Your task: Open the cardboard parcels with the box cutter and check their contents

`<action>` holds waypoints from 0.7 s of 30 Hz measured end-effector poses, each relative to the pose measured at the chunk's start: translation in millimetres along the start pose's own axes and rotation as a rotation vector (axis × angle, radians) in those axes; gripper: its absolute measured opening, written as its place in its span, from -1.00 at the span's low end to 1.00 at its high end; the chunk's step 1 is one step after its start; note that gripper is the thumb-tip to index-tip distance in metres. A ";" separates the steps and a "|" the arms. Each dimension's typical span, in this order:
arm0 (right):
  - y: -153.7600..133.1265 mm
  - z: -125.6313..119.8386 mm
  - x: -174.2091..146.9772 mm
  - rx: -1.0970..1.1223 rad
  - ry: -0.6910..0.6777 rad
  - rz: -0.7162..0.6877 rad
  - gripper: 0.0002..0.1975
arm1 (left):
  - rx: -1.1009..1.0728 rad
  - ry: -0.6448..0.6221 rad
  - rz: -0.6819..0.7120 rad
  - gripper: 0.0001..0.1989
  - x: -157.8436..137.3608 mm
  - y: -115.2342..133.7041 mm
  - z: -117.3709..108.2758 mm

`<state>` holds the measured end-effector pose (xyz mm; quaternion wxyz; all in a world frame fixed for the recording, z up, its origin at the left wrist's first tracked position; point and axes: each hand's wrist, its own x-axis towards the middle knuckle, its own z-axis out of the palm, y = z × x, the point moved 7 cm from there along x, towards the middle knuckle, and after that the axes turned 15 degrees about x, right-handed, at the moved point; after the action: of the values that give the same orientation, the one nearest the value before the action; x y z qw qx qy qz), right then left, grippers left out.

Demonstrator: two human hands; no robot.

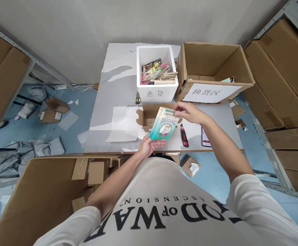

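Note:
A teal and cream book point(165, 124) with a cartoon child on its cover is tilted in front of me, above the table's near part. Its lower edge rests in my left hand point(151, 145), whose fingers reach beneath it. At the upper right corner, my right hand point(188, 112) pinches the book between thumb and fingers. Just behind the book stands a small open cardboard box point(149, 111), partly covered by it. To the right of the book lies a red and black box cutter point(184, 136).
At the back stand a white foam box point(157, 93) of books and a large cardboard box point(212, 65) with a handwritten label. A phone point(205, 137), white paper point(124, 123) and a yellow cutter point(138, 98) lie on the table. A large carton point(48, 184) is at my left.

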<state>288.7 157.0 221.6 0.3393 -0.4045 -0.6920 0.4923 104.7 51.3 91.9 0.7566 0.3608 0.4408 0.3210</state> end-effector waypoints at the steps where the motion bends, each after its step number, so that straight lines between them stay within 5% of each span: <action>1: 5.7 -0.6 1.6 0.035 0.027 0.051 -0.68 | 0.004 -0.042 0.009 -0.64 -1.1 1.9 2.2; 8: 38.8 4.5 5.3 0.334 0.203 0.244 -0.55 | 0.077 0.010 0.063 -0.51 3.8 3.3 1.8; 17: 59.8 3.2 8.7 0.523 0.222 0.327 -0.53 | -0.011 0.016 0.081 -0.51 14.0 2.3 -0.6; 21: 62.8 3.0 12.6 0.603 0.112 0.370 -0.52 | -0.043 0.035 0.107 -0.52 21.3 8.1 -0.8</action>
<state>294.7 178.8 161.6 0.3859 -0.4312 -0.4108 0.7046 111.2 72.9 89.0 0.7382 0.3618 0.4270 0.3766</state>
